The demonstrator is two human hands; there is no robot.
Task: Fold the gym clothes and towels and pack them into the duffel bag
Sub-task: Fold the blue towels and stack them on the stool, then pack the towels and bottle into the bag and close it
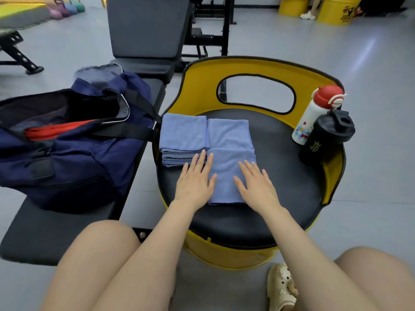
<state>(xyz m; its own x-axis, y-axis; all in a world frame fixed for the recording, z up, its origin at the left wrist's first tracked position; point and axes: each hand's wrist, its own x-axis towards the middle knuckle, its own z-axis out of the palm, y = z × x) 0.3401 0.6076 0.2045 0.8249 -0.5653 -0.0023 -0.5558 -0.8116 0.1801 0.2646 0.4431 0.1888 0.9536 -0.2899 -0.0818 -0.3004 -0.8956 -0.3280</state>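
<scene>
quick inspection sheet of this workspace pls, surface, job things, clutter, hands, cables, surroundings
surface: black padded seat of a yellow barrel chair, beside a black bench.
job's things: folded blue towel stack at the seat's left; a second blue towel behind the blue towel under the hands; open navy duffel bag on the bench, red item inside.
clutter: white bottle with red cap, black shaker bottle.
grippers: left hand and right hand flat, pressing the towel.
cables: nothing seen.
surroundings: gym floor, kettlebells, yellow barrels.
</scene>
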